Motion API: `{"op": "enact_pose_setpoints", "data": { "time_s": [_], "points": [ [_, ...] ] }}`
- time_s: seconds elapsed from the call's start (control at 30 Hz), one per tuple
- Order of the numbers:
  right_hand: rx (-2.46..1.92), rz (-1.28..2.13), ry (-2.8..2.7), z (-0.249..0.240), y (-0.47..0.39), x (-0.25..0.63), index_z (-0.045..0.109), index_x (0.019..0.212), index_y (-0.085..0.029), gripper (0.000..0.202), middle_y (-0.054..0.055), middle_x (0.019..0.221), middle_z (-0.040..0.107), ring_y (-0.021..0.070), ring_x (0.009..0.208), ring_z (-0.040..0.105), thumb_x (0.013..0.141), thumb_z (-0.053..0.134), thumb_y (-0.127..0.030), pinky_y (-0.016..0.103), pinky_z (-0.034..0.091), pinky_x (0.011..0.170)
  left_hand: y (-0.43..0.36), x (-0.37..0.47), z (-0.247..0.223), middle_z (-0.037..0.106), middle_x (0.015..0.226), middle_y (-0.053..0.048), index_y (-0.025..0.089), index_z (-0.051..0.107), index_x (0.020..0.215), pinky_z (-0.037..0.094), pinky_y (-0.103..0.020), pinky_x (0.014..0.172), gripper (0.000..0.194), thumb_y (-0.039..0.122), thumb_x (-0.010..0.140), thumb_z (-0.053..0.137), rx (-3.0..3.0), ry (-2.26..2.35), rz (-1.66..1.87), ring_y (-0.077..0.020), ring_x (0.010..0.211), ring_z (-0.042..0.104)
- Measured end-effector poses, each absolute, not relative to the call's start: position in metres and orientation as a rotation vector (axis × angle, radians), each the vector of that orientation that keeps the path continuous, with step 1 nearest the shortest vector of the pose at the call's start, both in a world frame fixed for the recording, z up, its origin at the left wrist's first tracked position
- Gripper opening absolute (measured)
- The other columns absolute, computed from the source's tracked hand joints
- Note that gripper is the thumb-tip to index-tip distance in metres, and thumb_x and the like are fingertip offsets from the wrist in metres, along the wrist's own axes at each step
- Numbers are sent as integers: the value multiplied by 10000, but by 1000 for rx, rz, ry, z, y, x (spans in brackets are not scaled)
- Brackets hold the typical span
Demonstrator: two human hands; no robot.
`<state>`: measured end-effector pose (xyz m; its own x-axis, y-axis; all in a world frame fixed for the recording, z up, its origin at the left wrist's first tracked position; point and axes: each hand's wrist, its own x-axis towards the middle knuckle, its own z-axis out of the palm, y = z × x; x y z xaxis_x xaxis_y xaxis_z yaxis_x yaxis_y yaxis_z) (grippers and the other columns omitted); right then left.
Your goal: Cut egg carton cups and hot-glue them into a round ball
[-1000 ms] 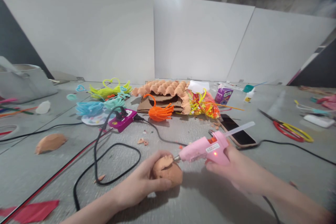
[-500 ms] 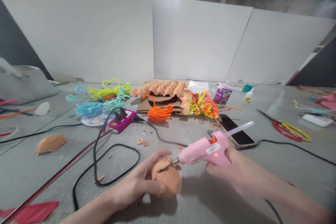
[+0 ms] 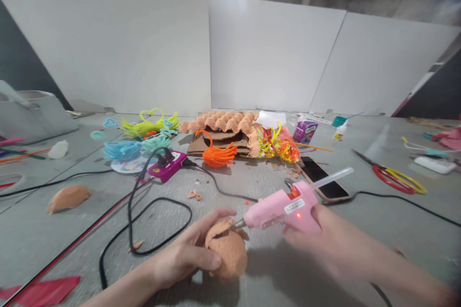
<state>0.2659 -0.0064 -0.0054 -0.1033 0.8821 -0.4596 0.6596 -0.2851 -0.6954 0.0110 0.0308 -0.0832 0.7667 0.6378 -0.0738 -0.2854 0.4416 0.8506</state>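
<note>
My left hand (image 3: 196, 247) is wrapped round a rounded orange-tan piece of rough, clay-like material (image 3: 230, 252) just above the grey surface. A dark slit opens near the top of that piece. In my right hand (image 3: 317, 230) is a pink glue gun (image 3: 279, 208) with its small orange light on and a clear glue stick (image 3: 333, 177) sticking out at the back. Its metal nozzle meets the edge of the slit from the right. My right fingers are closed about the handle, and the trigger is hidden behind them.
A purple power strip (image 3: 167, 165) with black cables lies left of centre. Farther back are an orange pipe-cleaner bundle (image 3: 219, 154) and a bumpy orange-tan cardboard form (image 3: 219, 122). To the right lie a phone (image 3: 326, 180) and scissors (image 3: 392, 175). Another orange-tan piece (image 3: 70, 198) rests at left.
The held piece has tilted and shifted slightly down and left, and its slit looks wider. The glue gun has moved slightly to the right, nozzle still at the slit.
</note>
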Motion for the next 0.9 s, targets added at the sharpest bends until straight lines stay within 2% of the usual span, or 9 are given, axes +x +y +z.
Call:
{"op": "enact_pose_setpoints", "data": {
  "time_s": [0.37, 0.5, 0.6, 0.77, 0.9],
  "points": [
    [-1947, 1273, -1779, -9, -7, 270, 570, 1025, -199, 250, -40, 625, 503, 84, 430, 468, 826, 542, -349, 183, 338, 381, 30, 9, -85, 668, 1098, -63, 228, 507, 1231, 440, -258, 718, 654, 156, 616, 717, 948, 414, 595, -193, 911, 621],
    [-1851, 1319, -1811, -10, -6, 272, 564, 1031, -236, 219, -60, 624, 463, 66, 401, 415, 842, 509, -333, 178, 322, 368, 30, 9, -85, 668, 1093, -55, 233, 505, 1228, 430, -261, 718, 660, 168, 610, 728, 957, 424, 595, -193, 909, 618],
    [-1885, 1314, -1782, -11, -6, 272, 552, 1014, -222, 223, -70, 586, 429, 65, 395, 393, 849, 504, -365, 173, 300, 358, 29, 9, -86, 662, 1093, -50, 233, 499, 1224, 424, -264, 730, 657, 175, 613, 735, 965, 441, 611, -189, 915, 612],
    [-1925, 1244, -1747, -7, -6, 265, 535, 1013, -212, 243, -52, 662, 460, 60, 419, 392, 813, 557, -348, 170, 326, 364, 29, 10, -87, 626, 1097, -48, 242, 473, 1221, 435, -278, 698, 653, 210, 625, 740, 979, 538, 652, -192, 885, 604],
    [-1973, 1158, -1743, -5, -7, 264, 573, 946, -212, 198, -51, 614, 478, 78, 441, 412, 799, 567, -345, 183, 328, 394, 29, 11, -85, 611, 1104, -53, 244, 459, 1217, 434, -291, 693, 639, 211, 641, 733, 974, 563, 661, -190, 860, 604]
  ]
}}
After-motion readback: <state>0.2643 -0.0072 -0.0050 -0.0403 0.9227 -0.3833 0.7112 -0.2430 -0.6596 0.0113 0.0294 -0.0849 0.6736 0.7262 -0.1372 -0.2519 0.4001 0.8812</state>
